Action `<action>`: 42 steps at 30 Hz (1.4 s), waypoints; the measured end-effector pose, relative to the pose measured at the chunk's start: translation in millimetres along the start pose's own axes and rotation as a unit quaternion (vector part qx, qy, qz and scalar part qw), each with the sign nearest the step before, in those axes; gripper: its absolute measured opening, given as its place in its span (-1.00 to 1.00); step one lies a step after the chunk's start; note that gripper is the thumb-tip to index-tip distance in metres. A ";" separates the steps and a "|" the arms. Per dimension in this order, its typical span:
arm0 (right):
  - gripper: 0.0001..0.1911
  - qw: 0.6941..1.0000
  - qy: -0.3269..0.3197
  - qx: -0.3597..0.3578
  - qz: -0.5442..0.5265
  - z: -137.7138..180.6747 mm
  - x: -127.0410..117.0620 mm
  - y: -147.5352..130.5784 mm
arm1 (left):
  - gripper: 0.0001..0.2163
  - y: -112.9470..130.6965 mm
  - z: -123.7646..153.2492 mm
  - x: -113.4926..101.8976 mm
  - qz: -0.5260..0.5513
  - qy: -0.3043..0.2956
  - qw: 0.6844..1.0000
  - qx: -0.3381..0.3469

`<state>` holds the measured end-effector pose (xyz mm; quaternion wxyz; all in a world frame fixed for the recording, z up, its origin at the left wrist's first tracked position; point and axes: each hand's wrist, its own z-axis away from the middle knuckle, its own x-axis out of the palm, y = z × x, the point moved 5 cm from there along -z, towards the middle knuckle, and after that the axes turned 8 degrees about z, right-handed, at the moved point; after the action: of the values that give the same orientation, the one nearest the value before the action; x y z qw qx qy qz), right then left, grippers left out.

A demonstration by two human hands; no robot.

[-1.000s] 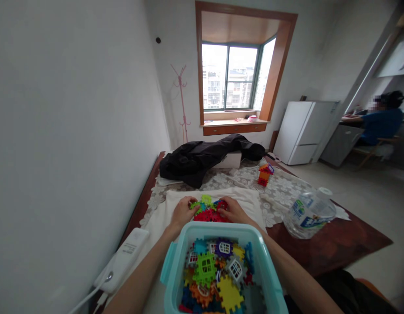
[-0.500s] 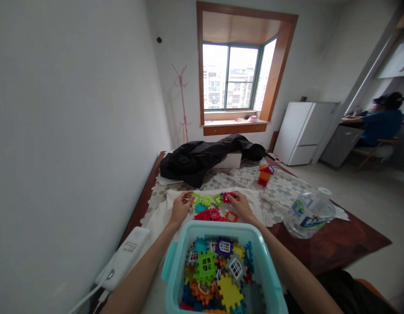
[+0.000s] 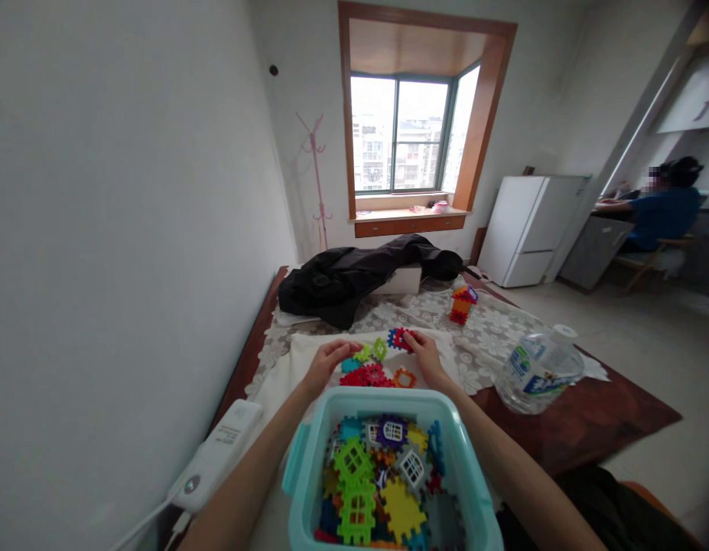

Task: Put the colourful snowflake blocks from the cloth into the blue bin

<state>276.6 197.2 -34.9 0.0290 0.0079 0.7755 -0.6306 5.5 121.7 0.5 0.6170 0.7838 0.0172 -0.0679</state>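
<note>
My left hand [image 3: 326, 361] rests on the white cloth [image 3: 285, 367], its fingers touching a row of green interlocking blocks [image 3: 372, 351]. At the other end of that row my right hand [image 3: 426, 353] pinches a red and blue block [image 3: 398, 337]. Just in front of the row lie loose red blocks [image 3: 365, 376], a teal block and an orange frame block [image 3: 404, 377]. Close to me stands a teal plastic bin [image 3: 300, 459] filled with several coloured blocks.
A small built block house [image 3: 463, 304] stands on the lace tablecloth further back. A large water bottle [image 3: 538, 370] lies on its side at the right. A black jacket [image 3: 354, 277] lies at the far end. A white power strip [image 3: 216, 454] sits at the left. A person sits at the far right.
Both hands lifted the green row off the loose pile and spread it out; the left end has since dropped lower and the row looks shorter. The camera tilted slightly.
</note>
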 end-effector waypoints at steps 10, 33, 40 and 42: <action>-0.45 0.910 -0.388 0.056 -0.135 40.7 19.4 -31.7 | -0.59 -30.9 -3.2 3.1 -0.223 -0.021 0.973 0.049; -0.65 0.943 -0.163 -0.146 0.252 19.2 14.7 -22.9 | -0.80 -28.1 -3.6 -6.0 -0.017 0.110 0.994 0.013; -0.55 0.854 -0.186 -0.174 0.453 18.6 16.4 -5.2 | -0.59 2.8 -7.3 -20.8 0.196 0.122 0.973 -0.020; -0.56 0.854 -0.181 -0.180 0.454 17.7 16.3 -6.3 | -0.59 17.9 -2.7 -15.4 0.282 0.035 0.958 -0.045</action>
<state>260.6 178.2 -33.3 0.4523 0.2395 0.7671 -0.3868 -7.5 121.0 20.3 0.6444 0.7303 -0.1804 0.1372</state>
